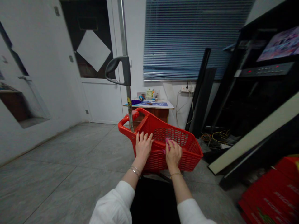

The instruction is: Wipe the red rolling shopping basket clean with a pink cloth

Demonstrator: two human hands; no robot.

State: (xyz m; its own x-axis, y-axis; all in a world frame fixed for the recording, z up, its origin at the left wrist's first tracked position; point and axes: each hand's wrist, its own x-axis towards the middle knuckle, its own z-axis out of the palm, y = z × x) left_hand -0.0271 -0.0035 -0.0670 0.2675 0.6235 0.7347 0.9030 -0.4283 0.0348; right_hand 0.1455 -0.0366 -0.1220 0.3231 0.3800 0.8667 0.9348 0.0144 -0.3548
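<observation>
A red plastic shopping basket (187,140) stands tilted on the grey floor in front of me, with a metal pull handle (125,67) rising from its far left end. My left hand (143,145) lies flat on the basket's near rim, fingers stretched out. My right hand (173,153) rests on the same rim further right, fingers closed on a small pink cloth (167,142) pressed against the plastic. Both wrists wear thin bangles, and white sleeves cover my forearms.
A small wooden table (151,107) with bottles and papers stands behind the basket below blue blinds (187,37). Black panels (203,93) lean on the wall, with cables (216,136) on the floor. Dark equipment (268,71) fills the right; red boxes (275,193) lie at lower right.
</observation>
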